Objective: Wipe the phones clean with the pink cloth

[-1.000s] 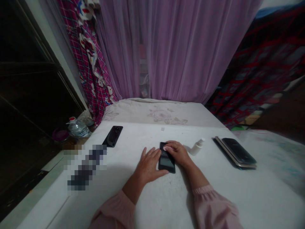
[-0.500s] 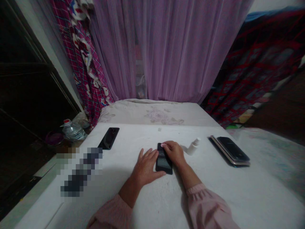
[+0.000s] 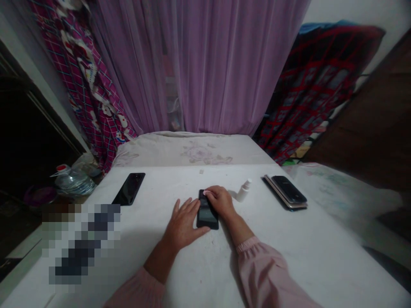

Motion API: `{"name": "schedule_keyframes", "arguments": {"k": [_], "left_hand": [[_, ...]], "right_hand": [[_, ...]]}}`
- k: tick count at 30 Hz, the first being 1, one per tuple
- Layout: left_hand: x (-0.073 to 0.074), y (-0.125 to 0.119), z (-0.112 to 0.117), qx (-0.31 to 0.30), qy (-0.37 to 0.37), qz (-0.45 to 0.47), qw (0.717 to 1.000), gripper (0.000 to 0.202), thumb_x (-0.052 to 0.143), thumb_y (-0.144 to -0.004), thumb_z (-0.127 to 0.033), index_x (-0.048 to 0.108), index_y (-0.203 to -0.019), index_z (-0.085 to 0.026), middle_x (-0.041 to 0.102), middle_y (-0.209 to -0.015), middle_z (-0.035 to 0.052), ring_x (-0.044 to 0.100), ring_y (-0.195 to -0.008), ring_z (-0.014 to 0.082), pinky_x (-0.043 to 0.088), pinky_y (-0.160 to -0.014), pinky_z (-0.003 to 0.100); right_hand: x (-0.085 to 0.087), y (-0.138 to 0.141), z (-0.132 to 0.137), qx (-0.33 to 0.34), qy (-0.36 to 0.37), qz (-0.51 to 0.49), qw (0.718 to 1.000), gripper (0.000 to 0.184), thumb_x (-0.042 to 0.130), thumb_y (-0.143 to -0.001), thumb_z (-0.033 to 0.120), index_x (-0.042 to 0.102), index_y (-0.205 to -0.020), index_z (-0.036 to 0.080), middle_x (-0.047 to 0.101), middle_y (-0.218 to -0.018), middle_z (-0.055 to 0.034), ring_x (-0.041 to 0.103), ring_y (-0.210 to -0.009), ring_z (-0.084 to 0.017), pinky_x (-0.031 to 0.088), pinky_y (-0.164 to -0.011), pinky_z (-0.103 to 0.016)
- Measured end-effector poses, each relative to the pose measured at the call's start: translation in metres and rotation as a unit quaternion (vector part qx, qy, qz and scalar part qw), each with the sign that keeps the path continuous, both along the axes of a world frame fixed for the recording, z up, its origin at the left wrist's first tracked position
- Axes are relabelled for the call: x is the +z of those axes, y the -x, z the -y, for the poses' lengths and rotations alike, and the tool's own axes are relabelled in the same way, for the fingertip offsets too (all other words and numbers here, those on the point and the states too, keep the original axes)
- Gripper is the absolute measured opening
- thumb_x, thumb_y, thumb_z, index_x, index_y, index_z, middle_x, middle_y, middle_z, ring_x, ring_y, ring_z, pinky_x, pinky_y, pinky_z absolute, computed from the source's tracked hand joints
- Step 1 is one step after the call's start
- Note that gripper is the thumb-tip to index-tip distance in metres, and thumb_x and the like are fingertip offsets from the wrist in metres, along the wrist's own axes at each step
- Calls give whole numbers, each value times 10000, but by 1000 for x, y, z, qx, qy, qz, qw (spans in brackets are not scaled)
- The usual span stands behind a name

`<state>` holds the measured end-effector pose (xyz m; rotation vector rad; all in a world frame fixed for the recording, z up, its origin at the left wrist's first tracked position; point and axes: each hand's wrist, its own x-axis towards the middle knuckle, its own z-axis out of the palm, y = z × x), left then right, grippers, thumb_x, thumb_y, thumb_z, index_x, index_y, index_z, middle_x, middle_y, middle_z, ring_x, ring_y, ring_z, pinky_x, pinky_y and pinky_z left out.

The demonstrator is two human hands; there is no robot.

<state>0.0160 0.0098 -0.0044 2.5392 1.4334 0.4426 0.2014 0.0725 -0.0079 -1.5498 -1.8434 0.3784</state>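
Note:
A black smartphone point(image 3: 207, 216) lies on the white-covered table, screen up. My right hand point(image 3: 218, 201) rests across its upper part, with the fingers curled over the far end. A pink speck shows at the fingertips, too small to identify. My left hand point(image 3: 183, 224) lies flat on the table beside the phone, its fingers spread and its thumb against the phone's near end. Pink sleeves cover both forearms.
A white spray bottle point(image 3: 244, 191) lies just beyond my right hand. Further right, a dark phone rests on a stack of devices point(image 3: 285, 193). Another black phone point(image 3: 129, 189) lies to the left, near a pixelated patch point(image 3: 81, 241). A plastic water bottle point(image 3: 74, 182) stands beyond the table's left edge.
The whole scene has drifted left and appears slightly smaller in view. Both hands remain in the same places on and beside the phone.

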Motion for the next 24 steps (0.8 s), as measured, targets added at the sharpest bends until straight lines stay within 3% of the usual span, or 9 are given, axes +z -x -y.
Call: {"name": "schedule_keyframes", "arguments": {"k": [9, 17, 24], "left_hand": [[0, 0, -1, 0, 4, -10, 1000, 782, 582, -834, -641, 412, -1448, -188, 459, -1485, 121, 355, -1406, 331, 137, -1174, 588], [0, -1, 0, 1, 3, -17, 1000, 783, 572, -839, -640, 402, -1454, -186, 462, -1483, 119, 351, -1409, 332, 145, -1171, 592], [1, -1, 0, 0, 5, -19, 1000, 789, 585, -837, -633, 401, -1453, -177, 464, -1480, 129, 353, -1408, 332, 148, -1172, 584]], "right_hand": [[0, -1, -2, 8, -1, -10, 1000, 172, 601, -871, 271, 770, -884, 242, 757, -912, -43, 660, -880, -202, 477, -809, -314], [-2, -16, -2, 111, 41, -67, 991, 105, 727, -765, 271, 795, -843, 285, 714, -1077, -45, 645, -1023, -220, 484, -920, -360], [1, -10, 1, 87, 33, -52, 994, 103, 708, -803, 292, 789, -867, 285, 724, -1043, -34, 639, -1021, -217, 457, -945, -364]]}}
